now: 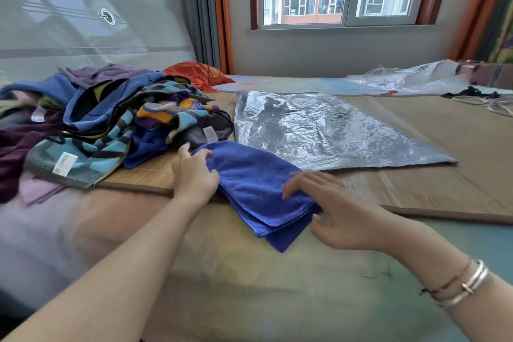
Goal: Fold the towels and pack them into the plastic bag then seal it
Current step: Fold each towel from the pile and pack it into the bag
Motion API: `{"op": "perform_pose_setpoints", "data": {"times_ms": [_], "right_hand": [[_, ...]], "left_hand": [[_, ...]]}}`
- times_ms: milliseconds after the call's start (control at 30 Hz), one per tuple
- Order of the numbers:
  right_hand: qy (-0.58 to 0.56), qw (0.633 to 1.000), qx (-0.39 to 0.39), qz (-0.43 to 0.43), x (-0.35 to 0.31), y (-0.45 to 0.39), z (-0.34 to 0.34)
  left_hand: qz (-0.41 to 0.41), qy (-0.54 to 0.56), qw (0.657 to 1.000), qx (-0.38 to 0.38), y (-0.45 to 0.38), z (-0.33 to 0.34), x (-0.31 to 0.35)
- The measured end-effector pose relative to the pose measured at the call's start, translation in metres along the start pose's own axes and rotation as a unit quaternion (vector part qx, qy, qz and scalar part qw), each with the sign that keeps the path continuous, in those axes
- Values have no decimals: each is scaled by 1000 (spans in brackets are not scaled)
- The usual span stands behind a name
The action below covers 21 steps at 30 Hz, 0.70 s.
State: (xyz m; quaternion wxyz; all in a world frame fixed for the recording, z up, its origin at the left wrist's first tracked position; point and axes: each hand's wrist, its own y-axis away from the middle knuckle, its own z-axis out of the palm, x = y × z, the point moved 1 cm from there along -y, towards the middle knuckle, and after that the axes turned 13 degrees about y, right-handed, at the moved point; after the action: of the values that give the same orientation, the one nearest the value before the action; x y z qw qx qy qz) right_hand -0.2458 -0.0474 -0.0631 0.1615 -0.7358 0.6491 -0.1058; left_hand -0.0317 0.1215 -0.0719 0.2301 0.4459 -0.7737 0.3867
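A folded blue microfibre towel [249, 186] lies at the near edge of the bamboo mat [416, 175]. My left hand [194, 175] rests against its left side, fingertips touching its far left corner. My right hand [330, 208] lies at its right end, fingers spread and relaxed on the cloth. A large clear plastic bag [319, 130] lies flat on the mat just behind the towel. A heap of unfolded towels [111, 122], blue, purple and patterned, sits to the left.
An orange cloth [200, 72] lies behind the heap. More crumpled clear plastic [410, 78] and cables [488, 103] lie at the far right. A window is ahead, a translucent net on the left. Bed cover lies in front of the mat.
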Motion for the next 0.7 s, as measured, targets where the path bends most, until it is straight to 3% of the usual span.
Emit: {"op": "perform_pose_setpoints", "data": {"times_ms": [67, 133, 233, 300, 400, 467, 633, 700], "right_hand": [[95, 994, -54, 7, 12, 6, -2], [177, 981, -81, 13, 21, 10, 2], [211, 977, -12, 6, 23, 7, 7], [197, 980, 38, 5, 19, 4, 5], [118, 990, 78, 16, 10, 1, -1], [24, 995, 88, 47, -2, -2, -11], [-88, 985, 121, 83, -30, -38, -35], [-116, 981, 135, 83, -33, -66, -44]], "left_hand": [[89, 2, 996, -26, 8, -1, 6], [140, 21, 984, -107, 22, -2, 15], [142, 26, 954, -261, 49, -1, 22], [146, -14, 937, -317, 58, -1, 17], [139, -33, 935, -325, 62, -9, 12], [133, 12, 942, -308, 66, -12, 9], [62, 310, 921, -227, 65, -27, 16], [9, 362, 913, -189, 61, -38, 19]]}}
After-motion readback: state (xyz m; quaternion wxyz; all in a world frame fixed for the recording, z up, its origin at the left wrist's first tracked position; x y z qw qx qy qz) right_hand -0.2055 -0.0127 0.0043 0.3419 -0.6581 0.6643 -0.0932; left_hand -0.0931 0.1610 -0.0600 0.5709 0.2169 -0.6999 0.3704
